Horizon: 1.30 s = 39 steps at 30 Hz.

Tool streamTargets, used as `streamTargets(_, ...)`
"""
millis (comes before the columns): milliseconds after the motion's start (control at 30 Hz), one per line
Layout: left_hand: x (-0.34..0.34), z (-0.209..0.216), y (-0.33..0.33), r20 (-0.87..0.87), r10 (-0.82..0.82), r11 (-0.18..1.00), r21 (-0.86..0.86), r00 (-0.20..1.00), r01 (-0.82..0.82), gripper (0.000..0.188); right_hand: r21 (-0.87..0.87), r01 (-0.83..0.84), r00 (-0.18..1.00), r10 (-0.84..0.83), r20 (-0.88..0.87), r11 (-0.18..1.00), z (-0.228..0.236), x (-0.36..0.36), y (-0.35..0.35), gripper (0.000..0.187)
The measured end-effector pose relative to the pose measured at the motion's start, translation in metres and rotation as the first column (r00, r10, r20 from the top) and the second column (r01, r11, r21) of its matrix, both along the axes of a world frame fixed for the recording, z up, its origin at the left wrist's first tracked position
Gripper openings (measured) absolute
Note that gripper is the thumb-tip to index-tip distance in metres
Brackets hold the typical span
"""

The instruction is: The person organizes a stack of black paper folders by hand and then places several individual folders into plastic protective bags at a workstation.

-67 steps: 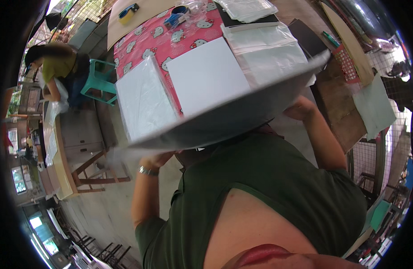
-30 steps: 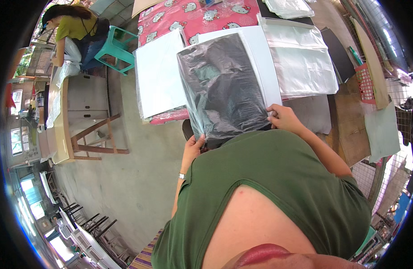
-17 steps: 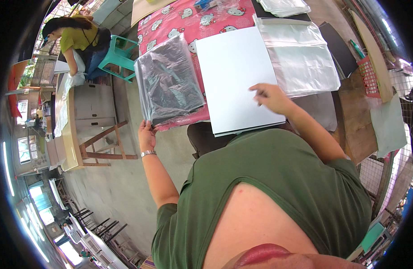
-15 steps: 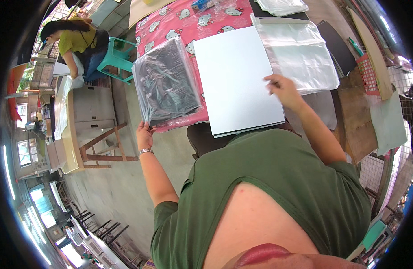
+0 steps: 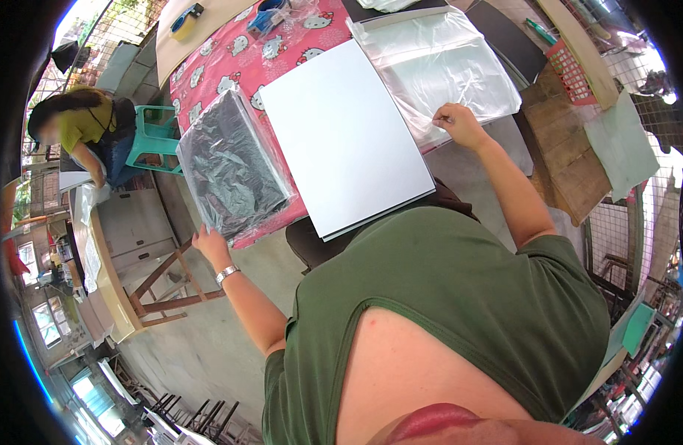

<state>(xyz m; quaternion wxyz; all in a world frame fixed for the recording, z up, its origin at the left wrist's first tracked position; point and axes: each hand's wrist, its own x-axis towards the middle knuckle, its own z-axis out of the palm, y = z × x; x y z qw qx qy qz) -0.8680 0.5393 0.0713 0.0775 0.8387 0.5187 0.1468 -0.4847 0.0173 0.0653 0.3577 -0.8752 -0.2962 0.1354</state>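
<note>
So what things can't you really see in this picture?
- Head view: what is inside the bagged dark bundle at the left hand; crinkled plastic blurs it.
- White sheets' near edge: hidden by the green shirt.
- Whether the right hand pinches the clear bags: fingertips too small.

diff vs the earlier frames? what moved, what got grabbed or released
The bagged dark item went from held up in both hands to lying on the table's left side; the left hand is at its near edge. The right hand let go of it, crossed the white board and now pinches the edge of the clear bag stack. Board, bag stack and red tablecloth stayed put.
</note>
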Motion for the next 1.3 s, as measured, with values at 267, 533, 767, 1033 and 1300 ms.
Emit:
streamTargets(267, 0.105, 0.054, -0.114, 0.384, -0.244, 0.936, -0.147, 0.891, 0.32, 0.029, 0.017, 0.112, 0.977, -0.107, -0.185, 0.994, 0.021, 0.002, 0.017, 0.016)
streamTargets(533, 0.132, 0.059, -0.167, 0.491, -0.367, 0.82, -0.23, 0.79, 0.524, 0.023, 0.074, 0.072, 0.994, -0.078, 0.079, 0.995, 0.011, 0.005, 0.013, 0.009)
streamTargets(767, 0.189, 0.083, -0.219, 0.469, -0.681, 0.582, -0.121, 0.563, 0.804, 0.024, 0.262, 0.185, 0.983, -0.184, -0.029, 0.947, 0.032, 0.006, 0.019, 0.007)
streamTargets(1033, 0.284, 0.095, -0.305, 0.644, -0.73, 0.196, -0.12, 0.227, 0.973, 0.041, 0.271, -0.038, 0.995, 0.011, 0.099, 0.962, 0.128, -0.022, 0.058, 0.007)
streamTargets(1300, 0.238, 0.156, -0.289, 0.939, 0.096, -0.052, -0.327, 0.331, 0.944, 0.019, 0.432, -0.346, 0.922, 0.216, 0.322, 0.833, 0.174, -0.051, 0.055, 0.027)
